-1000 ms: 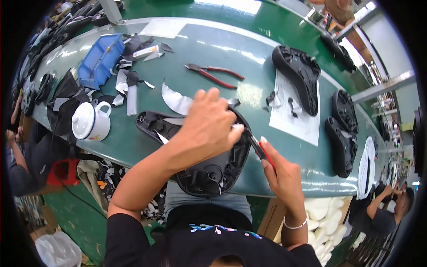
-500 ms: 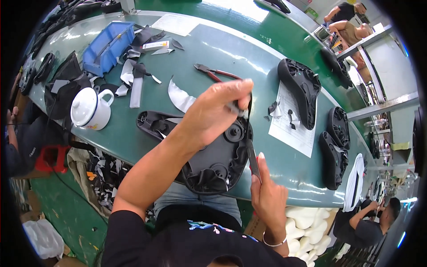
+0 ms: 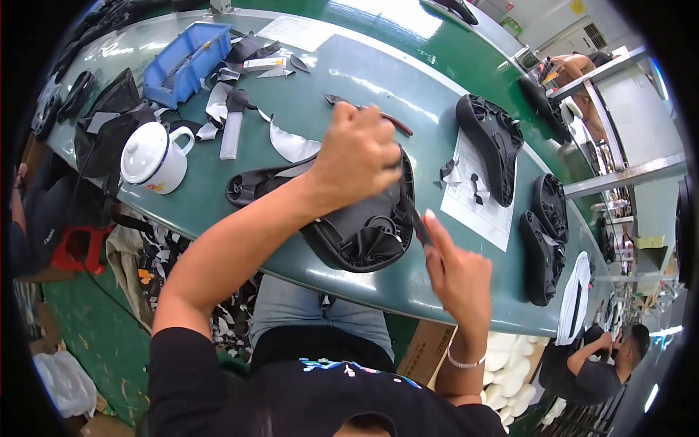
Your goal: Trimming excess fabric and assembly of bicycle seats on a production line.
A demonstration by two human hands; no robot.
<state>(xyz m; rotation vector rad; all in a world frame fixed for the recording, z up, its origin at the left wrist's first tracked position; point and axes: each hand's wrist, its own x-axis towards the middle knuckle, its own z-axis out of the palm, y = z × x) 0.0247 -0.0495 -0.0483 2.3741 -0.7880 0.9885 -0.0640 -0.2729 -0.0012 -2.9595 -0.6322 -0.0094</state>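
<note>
A black saddle-shaped part (image 3: 357,229) lies underside up on the green table, its black cover gathered in folds round the inside. My left hand (image 3: 357,156) is closed in a fist over its far right edge; what the fingers grip is hidden beneath them. In my right hand (image 3: 459,273) is a knife (image 3: 417,222), its dark blade against the part's right rim. Pliers with red handles (image 3: 399,127) lie just beyond my left hand, partly covered by it. A curved white scrap (image 3: 290,142) rests beside the part.
To the left stand a white lidded enamel mug (image 3: 154,158) and a blue bin (image 3: 188,64) amid black and white scraps. On the right, another black part (image 3: 491,146) sits on a printed sheet (image 3: 477,211); two more (image 3: 542,247) lie near the edge. Other people are farther off.
My left hand has turned from a raised pinch into a fist, back upward. The part has shifted away from me. My right hand has moved slightly right with the knife.
</note>
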